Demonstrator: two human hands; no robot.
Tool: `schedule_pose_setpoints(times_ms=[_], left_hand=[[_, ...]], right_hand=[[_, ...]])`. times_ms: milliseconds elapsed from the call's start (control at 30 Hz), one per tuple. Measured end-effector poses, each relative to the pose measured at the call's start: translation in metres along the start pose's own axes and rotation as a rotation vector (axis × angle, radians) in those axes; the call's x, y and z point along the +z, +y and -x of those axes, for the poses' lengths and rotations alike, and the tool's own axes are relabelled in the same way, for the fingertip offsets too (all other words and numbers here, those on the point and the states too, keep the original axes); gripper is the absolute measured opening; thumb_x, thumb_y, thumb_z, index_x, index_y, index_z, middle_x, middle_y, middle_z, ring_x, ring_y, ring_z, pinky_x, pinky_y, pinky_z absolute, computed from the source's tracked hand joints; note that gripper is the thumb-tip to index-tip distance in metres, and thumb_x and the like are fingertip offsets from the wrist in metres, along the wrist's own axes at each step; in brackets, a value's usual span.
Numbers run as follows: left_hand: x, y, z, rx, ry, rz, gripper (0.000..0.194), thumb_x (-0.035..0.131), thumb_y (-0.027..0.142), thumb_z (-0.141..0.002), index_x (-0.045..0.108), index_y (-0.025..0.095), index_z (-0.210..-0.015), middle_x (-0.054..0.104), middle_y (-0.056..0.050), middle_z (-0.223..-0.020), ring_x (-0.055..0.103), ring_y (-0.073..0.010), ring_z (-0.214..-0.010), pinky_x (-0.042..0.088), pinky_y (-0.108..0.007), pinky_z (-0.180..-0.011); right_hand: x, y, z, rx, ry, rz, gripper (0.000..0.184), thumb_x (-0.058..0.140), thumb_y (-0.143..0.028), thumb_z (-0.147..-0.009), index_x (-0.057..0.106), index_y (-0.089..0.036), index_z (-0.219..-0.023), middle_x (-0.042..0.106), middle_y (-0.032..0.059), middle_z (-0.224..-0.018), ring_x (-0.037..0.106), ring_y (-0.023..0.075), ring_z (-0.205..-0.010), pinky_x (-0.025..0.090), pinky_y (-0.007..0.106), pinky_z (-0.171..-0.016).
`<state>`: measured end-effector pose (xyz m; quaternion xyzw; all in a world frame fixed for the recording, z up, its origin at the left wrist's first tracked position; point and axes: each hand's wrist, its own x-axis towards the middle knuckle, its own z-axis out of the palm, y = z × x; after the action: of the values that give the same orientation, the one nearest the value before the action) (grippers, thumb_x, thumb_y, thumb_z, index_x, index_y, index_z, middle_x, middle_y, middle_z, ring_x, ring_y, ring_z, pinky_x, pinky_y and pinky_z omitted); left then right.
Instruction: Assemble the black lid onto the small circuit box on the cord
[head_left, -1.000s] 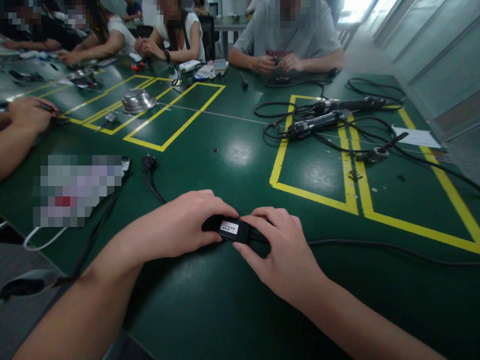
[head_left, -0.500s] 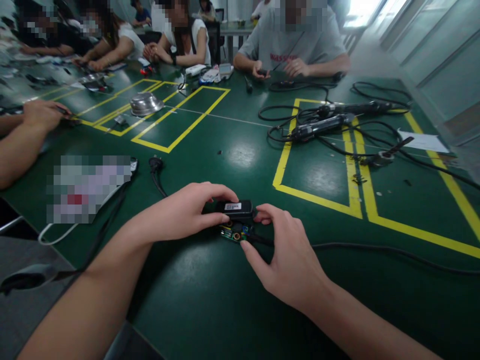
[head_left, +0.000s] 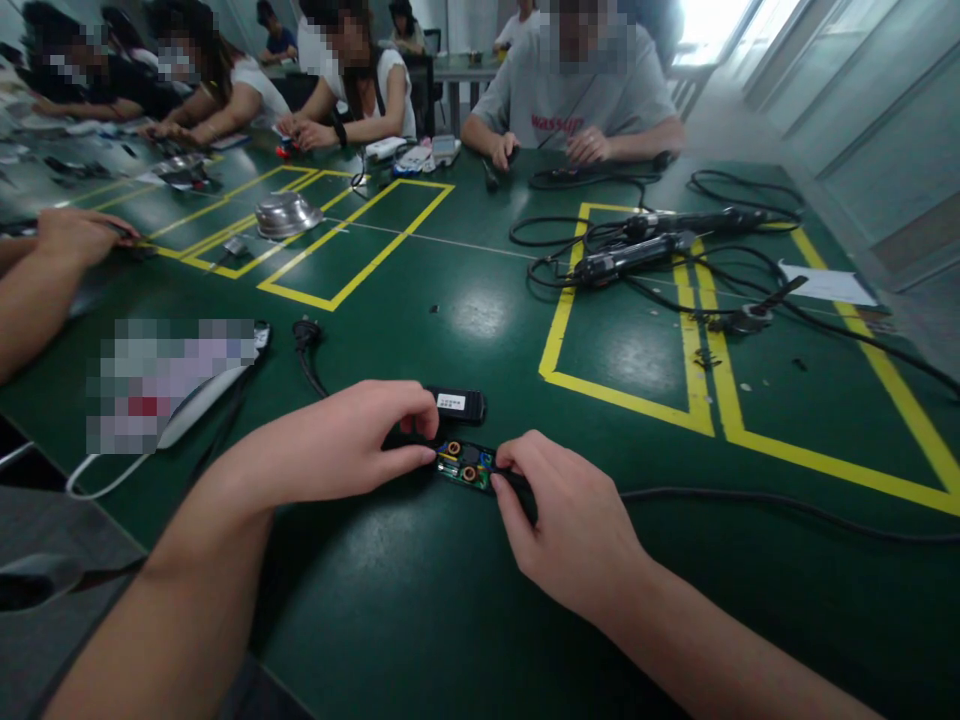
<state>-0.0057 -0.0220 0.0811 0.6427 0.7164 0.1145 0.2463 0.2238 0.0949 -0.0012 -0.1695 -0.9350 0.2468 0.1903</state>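
A small green circuit board [head_left: 466,466] with copper-coloured coils and thin wires lies exposed on the table, between my two hands. At its left end, my left hand [head_left: 375,440] has its thumb and curled index finger around the board's edge, partly hiding the cord there. My right hand [head_left: 566,500] pinches the right end, where a black power cord [head_left: 697,490] leaves the board. Just beyond the board rests a black plastic cover [head_left: 463,405] with a white label, apart from my fingertips or nearly so. A black plug [head_left: 306,335] lies farther left.
A pouch-like item [head_left: 202,400] with a white strap lies left. Electric screwdrivers [head_left: 630,258] and looped cables lie at right among yellow tape lines [head_left: 630,392]. A metal bowl [head_left: 288,215] stands farther back. Co-workers sit across the table; another person's hand [head_left: 82,238] is at left.
The black cover has come off the circuit board and now lies behind it. My left hand has let go of the cover and moved to the board's left end; my right hand has closed on its right end.
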Motion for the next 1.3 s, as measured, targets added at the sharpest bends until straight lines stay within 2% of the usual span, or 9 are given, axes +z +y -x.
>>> schedule_pose_setpoints(times_ms=[100,300,567,800,1000,1067,1133,1200,1300], left_hand=[[0.003,0.001,0.0,-0.022,-0.089,-0.02,0.004,0.07,0.021,-0.098,0.068,0.023,-0.096,0.075,-0.001,-0.098,0.068,-0.0195,-0.082,0.048,-0.03,-0.073],[0.008,0.001,-0.004,-0.018,-0.057,-0.014,0.008,0.065,0.024,-0.102,0.065,0.023,-0.094,0.075,-0.002,-0.096,0.066,-0.0195,-0.08,0.045,-0.03,-0.071],[-0.006,-0.003,-0.003,0.004,-0.085,0.116,0.011,0.062,0.025,-0.1,0.072,0.022,-0.098,0.078,-0.001,-0.096,0.069,-0.0177,-0.083,0.049,-0.027,-0.076],[-0.006,-0.015,-0.007,-0.024,-0.093,0.157,0.008,0.067,0.024,-0.095,0.073,0.021,-0.089,0.076,0.002,-0.087,0.068,-0.0163,-0.077,0.048,-0.025,-0.07],[0.004,-0.009,-0.011,0.07,0.049,0.024,0.01,0.073,0.018,-0.093,0.077,0.022,-0.085,0.077,-0.002,-0.1,0.072,-0.0201,-0.094,0.054,-0.032,-0.09],[0.013,-0.006,-0.016,0.1,0.199,-0.011,0.008,0.074,0.024,-0.097,0.081,0.022,-0.094,0.075,-0.007,-0.12,0.071,-0.0246,-0.112,0.055,-0.039,-0.104],[0.023,-0.006,-0.023,0.102,0.325,-0.025,0.02,0.074,0.026,-0.099,0.08,0.022,-0.117,0.072,-0.011,-0.134,0.068,-0.0279,-0.125,0.053,-0.045,-0.114],[0.03,-0.008,-0.03,0.086,0.279,-0.038,0.034,0.075,0.025,-0.1,0.075,0.023,-0.134,0.073,-0.011,-0.139,0.068,-0.029,-0.129,0.053,-0.048,-0.116],[0.031,-0.013,-0.035,0.041,0.24,-0.029,0.031,0.076,0.023,-0.1,0.077,0.022,-0.132,0.079,-0.01,-0.13,0.072,-0.0283,-0.122,0.054,-0.047,-0.114]], right_hand=[[0.001,0.002,0.001,-0.009,0.026,0.016,0.014,0.054,-0.02,-0.104,0.065,-0.024,-0.097,0.071,0.0048,-0.09,0.067,0.0199,-0.074,0.049,0.035,-0.067],[0.002,0.004,0.003,-0.052,0.097,0.023,0.02,0.052,-0.02,-0.108,0.065,-0.023,-0.094,0.07,0.0067,-0.096,0.068,0.0192,-0.077,0.053,0.033,-0.064],[-0.004,0.0,0.001,-0.04,0.125,-0.087,0.018,0.051,-0.016,-0.103,0.067,-0.022,-0.097,0.071,0.0085,-0.098,0.069,0.0208,-0.08,0.057,0.035,-0.065],[-0.003,0.003,0.0,-0.034,0.113,-0.056,0.018,0.054,-0.016,-0.1,0.065,-0.023,-0.089,0.071,0.0068,-0.09,0.066,0.0215,-0.078,0.052,0.039,-0.07],[-0.002,0.003,0.0,-0.08,0.189,0.052,0.018,0.057,-0.015,-0.099,0.064,-0.024,-0.085,0.075,0.0049,-0.089,0.066,0.0259,-0.089,0.042,0.048,-0.088],[-0.001,0.004,0.0,-0.075,0.187,0.049,0.017,0.057,-0.014,-0.098,0.063,-0.024,-0.086,0.075,0.0045,-0.089,0.066,0.0254,-0.088,0.041,0.047,-0.088],[0.001,0.005,0.0,-0.075,0.187,0.048,0.014,0.057,-0.015,-0.098,0.064,-0.024,-0.089,0.075,0.0049,-0.09,0.067,0.0257,-0.089,0.041,0.047,-0.089],[0.002,0.006,0.0,-0.069,0.195,0.042,0.01,0.057,-0.018,-0.098,0.065,-0.024,-0.095,0.075,0.0054,-0.091,0.067,0.0263,-0.088,0.041,0.047,-0.088],[0.005,0.007,0.001,-0.051,0.224,0.03,0.012,0.057,-0.022,-0.098,0.062,-0.025,-0.109,0.075,0.0064,-0.094,0.069,0.028,-0.089,0.044,0.048,-0.089]])
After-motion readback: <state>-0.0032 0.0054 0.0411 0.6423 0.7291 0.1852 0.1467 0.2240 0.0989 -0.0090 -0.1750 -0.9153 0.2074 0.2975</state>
